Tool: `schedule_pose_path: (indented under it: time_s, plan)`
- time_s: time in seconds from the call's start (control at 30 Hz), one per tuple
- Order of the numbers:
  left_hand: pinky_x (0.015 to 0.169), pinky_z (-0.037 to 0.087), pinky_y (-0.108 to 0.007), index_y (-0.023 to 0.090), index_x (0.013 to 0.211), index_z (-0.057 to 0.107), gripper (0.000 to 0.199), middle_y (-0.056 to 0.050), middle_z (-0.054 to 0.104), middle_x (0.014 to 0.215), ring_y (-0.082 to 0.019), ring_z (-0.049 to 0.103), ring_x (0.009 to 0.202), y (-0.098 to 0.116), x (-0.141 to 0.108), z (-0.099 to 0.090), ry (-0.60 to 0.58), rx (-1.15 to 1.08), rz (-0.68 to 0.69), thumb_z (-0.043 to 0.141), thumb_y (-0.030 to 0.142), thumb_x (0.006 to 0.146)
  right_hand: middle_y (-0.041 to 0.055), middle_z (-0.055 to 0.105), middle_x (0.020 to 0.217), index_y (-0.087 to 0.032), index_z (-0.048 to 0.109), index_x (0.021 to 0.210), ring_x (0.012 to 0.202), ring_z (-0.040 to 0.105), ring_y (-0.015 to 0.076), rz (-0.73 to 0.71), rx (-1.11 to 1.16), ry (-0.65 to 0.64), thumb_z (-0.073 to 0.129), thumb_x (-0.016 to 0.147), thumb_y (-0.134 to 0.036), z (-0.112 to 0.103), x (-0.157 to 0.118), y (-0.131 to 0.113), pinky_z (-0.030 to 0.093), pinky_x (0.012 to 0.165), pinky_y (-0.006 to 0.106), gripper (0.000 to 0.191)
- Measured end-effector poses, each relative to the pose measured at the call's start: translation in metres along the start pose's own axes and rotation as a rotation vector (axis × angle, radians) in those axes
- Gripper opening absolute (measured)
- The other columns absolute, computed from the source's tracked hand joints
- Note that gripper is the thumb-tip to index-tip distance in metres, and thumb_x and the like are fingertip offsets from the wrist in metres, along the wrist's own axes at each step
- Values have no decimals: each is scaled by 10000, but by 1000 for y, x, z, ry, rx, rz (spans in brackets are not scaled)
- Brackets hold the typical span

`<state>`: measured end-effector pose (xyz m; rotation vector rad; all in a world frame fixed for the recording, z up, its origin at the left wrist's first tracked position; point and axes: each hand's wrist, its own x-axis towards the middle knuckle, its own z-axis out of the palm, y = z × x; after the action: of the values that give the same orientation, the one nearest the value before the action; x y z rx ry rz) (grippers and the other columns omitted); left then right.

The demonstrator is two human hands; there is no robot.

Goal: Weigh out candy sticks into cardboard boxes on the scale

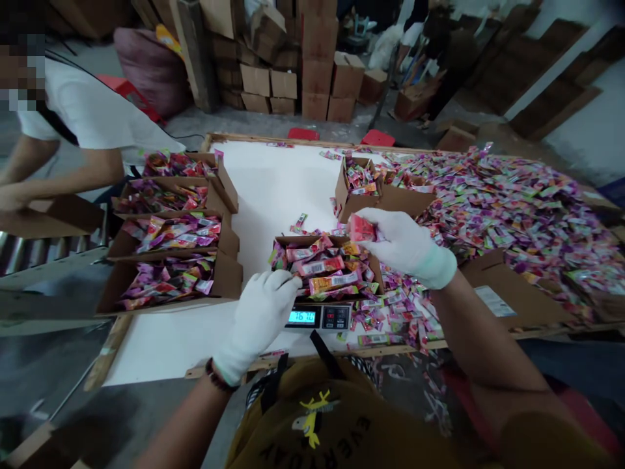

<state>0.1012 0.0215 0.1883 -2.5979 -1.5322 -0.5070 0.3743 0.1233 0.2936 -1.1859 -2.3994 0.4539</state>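
Packet (pixel 362 228), likely light, slick; grip mid-body. Right hand (pixel 401 242) pinches it; left hand (pixel 260 320), box's (pixel 375 270) eight o'clock, half-curled, hold unclear.

Along the left edge of the worktop (pixel 266 176), a row of four cartons (pixel 228 238) filled with packets (pixel 183 231) is lined up. At the middle of the near edge a scale (pixel 336 317) is placed, and on it a filled carton (pixel 375 270) is set. The right half is covered by a heap (pixel 502 195), beside which, toward the far edge, another carton (pixel 342 192) is stood. Beyond that edge two stools (pixel 303 134) are placed, with stacked boxes (pixel 319 65) behind.
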Motion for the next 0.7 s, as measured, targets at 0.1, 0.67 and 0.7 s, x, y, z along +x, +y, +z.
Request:
schedule_pose_path:
  time_s: [0.1, 0.67, 0.7]
  plan:
    - [762, 536, -431, 211, 1053, 770, 142, -90, 769, 1056, -274, 713, 917, 5, 2, -4, 6, -118, -19, 647, 227, 985, 66, 732, 856, -163, 710, 978, 801, 665, 216, 98, 8, 18, 649, 889, -449, -8, -9, 3, 517, 778, 322, 307]
    - [975, 553, -415, 188, 1217, 758, 621, -74, 783, 1001, -281, 709, 1003, -36, -95, 10, 289, -878, -1219, 650, 693, 872, 90, 713, 763, -206, 671, 922, 680, 644, 257, 705, -37, -19, 510, 826, -500, 0, -143, 137, 489, 664, 369, 349]
    - [975, 554, -411, 190, 1199, 758, 599, -77, 785, 1027, -279, 712, 1007, -35, -91, 11, 286, -875, -1191, 650, 681, 872, 99, 725, 783, -206, 675, 916, 712, 658, 269, 686, -56, -34, 507, 828, -513, 0, -142, 138, 493, 683, 375, 361]
